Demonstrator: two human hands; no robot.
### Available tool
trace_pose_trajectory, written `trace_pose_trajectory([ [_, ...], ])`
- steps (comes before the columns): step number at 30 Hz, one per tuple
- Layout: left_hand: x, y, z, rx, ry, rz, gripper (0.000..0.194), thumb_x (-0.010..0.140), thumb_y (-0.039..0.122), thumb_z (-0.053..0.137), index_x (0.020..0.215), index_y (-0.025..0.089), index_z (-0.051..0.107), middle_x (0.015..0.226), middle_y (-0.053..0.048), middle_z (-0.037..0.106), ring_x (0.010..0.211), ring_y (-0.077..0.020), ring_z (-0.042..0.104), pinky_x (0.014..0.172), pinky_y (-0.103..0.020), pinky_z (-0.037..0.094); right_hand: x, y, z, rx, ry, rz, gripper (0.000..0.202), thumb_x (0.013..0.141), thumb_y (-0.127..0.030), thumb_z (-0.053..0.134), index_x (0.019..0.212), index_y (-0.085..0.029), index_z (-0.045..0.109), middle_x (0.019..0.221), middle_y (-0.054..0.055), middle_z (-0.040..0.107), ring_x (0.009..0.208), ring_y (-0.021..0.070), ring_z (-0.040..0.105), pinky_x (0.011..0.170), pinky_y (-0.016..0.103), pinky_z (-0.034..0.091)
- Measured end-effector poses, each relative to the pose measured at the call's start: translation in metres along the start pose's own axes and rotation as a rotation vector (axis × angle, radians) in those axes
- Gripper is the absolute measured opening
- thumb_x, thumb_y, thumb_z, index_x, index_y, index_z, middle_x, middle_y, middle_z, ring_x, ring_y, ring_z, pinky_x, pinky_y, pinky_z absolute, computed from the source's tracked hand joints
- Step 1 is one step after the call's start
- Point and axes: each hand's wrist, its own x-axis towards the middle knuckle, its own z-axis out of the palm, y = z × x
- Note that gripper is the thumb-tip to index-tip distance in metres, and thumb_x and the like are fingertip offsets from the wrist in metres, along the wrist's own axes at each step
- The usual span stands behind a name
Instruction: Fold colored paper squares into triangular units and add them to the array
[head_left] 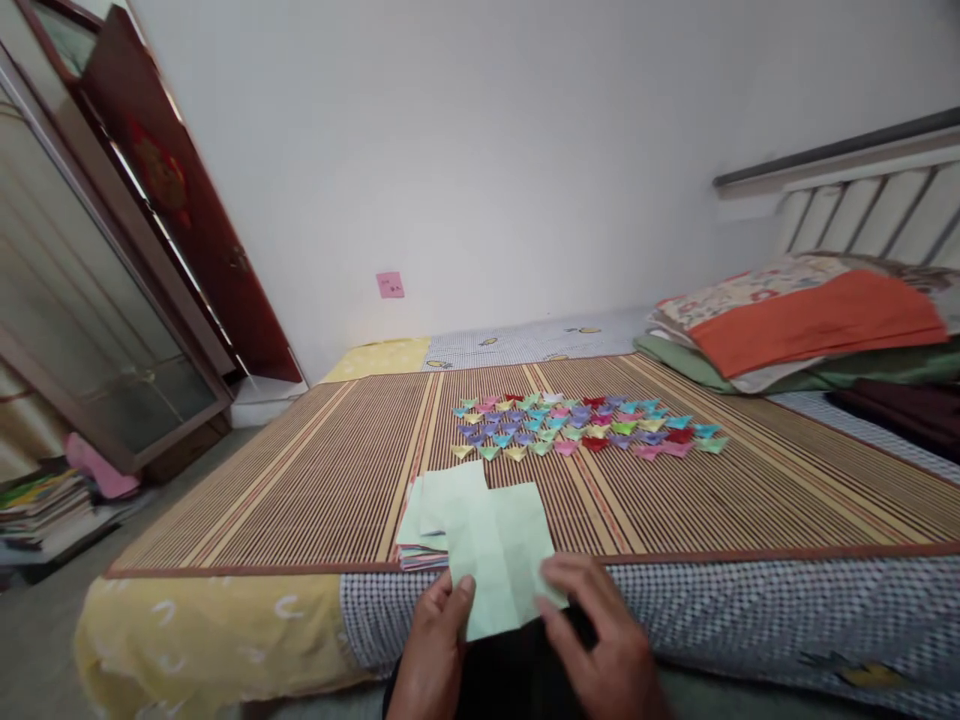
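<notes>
A pale green paper sheet [501,560] with a crease down its middle is held over the bed's front edge. My left hand [439,640] pinches its lower left edge, thumb on top. My right hand [596,630] is at the sheet's right edge, thumb and fingers around its lower right corner, slightly blurred. Behind the sheet, on the mat's front edge, lies a stack of coloured papers [424,520], pale green on top. Several small folded paper pieces [592,425] in many colours stand in rows on the mat, beyond the hands.
A striped woven mat [300,490] covers the bed. Folded bedding with an orange band [817,320] lies at the back right. A pink note [390,285] is on the wall. At the left are a dark red door [187,200] and a pile of books [45,505].
</notes>
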Motion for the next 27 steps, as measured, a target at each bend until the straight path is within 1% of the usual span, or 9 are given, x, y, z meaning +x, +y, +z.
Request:
trace_pose_trajectory([
  [1, -0.002, 0.003, 0.002, -0.002, -0.003, -0.004, 0.052, 0.082, 0.046, 0.078, 0.122, 0.012, 0.075, 0.105, -0.017, 0.081, 0.093, -0.0322, 0.077, 0.090, -0.046, 0.057, 0.005, 0.004, -0.007, 0.039, 0.031, 0.145, 0.012, 0.092, -0.029, 0.065, 0.104, -0.027, 0.069, 0.102, 0.009, 0.076, 0.098, 0.0302, 0.071, 0.086, 0.043, 0.057],
  [4, -0.010, 0.010, 0.006, -0.001, -0.041, -0.010, 0.051, 0.082, 0.047, 0.079, 0.118, 0.011, 0.076, 0.105, -0.018, 0.081, 0.094, -0.0336, 0.077, 0.091, -0.048, 0.057, 0.018, 0.010, -0.017, 0.295, -0.079, 0.549, 0.032, 0.087, -0.050, 0.071, 0.104, -0.023, 0.075, 0.098, 0.012, 0.079, 0.085, 0.0311, 0.075, 0.075, 0.043, 0.062],
  [6, -0.015, 0.012, 0.008, 0.014, -0.052, -0.012, 0.051, 0.081, 0.049, 0.079, 0.115, 0.011, 0.077, 0.104, -0.018, 0.081, 0.093, -0.0333, 0.077, 0.090, -0.047, 0.057, 0.021, 0.008, -0.015, 0.520, -0.140, 0.684, 0.043, 0.082, -0.056, 0.076, 0.106, -0.020, 0.076, 0.101, 0.014, 0.080, 0.085, 0.0314, 0.076, 0.076, 0.043, 0.062],
  [9, -0.018, 0.013, 0.008, 0.040, -0.005, -0.017, 0.047, 0.083, 0.050, 0.078, 0.110, 0.013, 0.078, 0.098, -0.015, 0.082, 0.088, -0.0295, 0.076, 0.087, -0.042, 0.056, 0.021, -0.001, -0.009, 0.725, -0.146, 0.773, 0.047, 0.077, -0.058, 0.081, 0.102, -0.019, 0.078, 0.099, 0.013, 0.082, 0.085, 0.0319, 0.076, 0.077, 0.044, 0.062],
  [12, -0.017, 0.015, 0.003, 0.036, 0.041, 0.013, 0.036, 0.085, 0.046, 0.077, 0.101, 0.014, 0.078, 0.084, -0.008, 0.080, 0.078, -0.0225, 0.073, 0.077, -0.033, 0.055, 0.021, -0.010, -0.011, 0.800, -0.151, 0.814, 0.045, 0.074, -0.056, 0.085, 0.099, -0.019, 0.080, 0.095, 0.012, 0.082, 0.086, 0.0327, 0.077, 0.080, 0.045, 0.061],
  [16, -0.015, 0.023, -0.003, 0.047, 0.067, 0.056, 0.032, 0.077, 0.043, 0.086, 0.075, 0.016, 0.070, 0.065, 0.001, 0.068, 0.059, -0.0135, 0.059, 0.058, -0.023, 0.046, 0.026, -0.017, -0.021, 0.829, -0.153, 0.828, 0.045, 0.075, -0.056, 0.084, 0.099, -0.018, 0.081, 0.096, 0.012, 0.082, 0.091, 0.0337, 0.076, 0.084, 0.046, 0.060],
  [20, -0.014, 0.037, -0.005, 0.195, 0.042, 0.068, 0.034, 0.076, 0.045, 0.086, 0.077, 0.015, 0.070, 0.068, 0.001, 0.066, 0.063, -0.0126, 0.056, 0.063, -0.022, 0.046, 0.029, -0.020, -0.027, 0.695, -0.226, 0.771, 0.046, 0.080, -0.059, 0.078, 0.098, -0.017, 0.081, 0.091, 0.011, 0.080, 0.089, 0.0322, 0.073, 0.079, 0.041, 0.059],
  [23, -0.013, 0.046, -0.006, 0.296, 0.047, 0.113, 0.041, 0.073, 0.048, 0.087, 0.065, 0.015, 0.065, 0.058, 0.004, 0.055, 0.055, -0.0089, 0.044, 0.054, -0.019, 0.036, 0.029, -0.017, -0.029, 0.666, -0.243, 0.717, 0.040, 0.082, -0.057, 0.076, 0.089, -0.018, 0.078, 0.081, 0.006, 0.075, 0.079, 0.0260, 0.069, 0.071, 0.034, 0.057],
  [27, -0.013, 0.053, -0.011, 0.389, 0.082, 0.115, 0.048, 0.070, 0.056, 0.086, 0.060, 0.017, 0.059, 0.048, 0.008, 0.044, 0.044, -0.0062, 0.031, 0.046, -0.019, 0.024, 0.031, -0.011, -0.033, 0.550, -0.175, 0.643, 0.042, 0.079, -0.056, 0.078, 0.066, -0.018, 0.066, 0.061, -0.002, 0.057, 0.058, 0.0147, 0.052, 0.054, 0.024, 0.044],
])
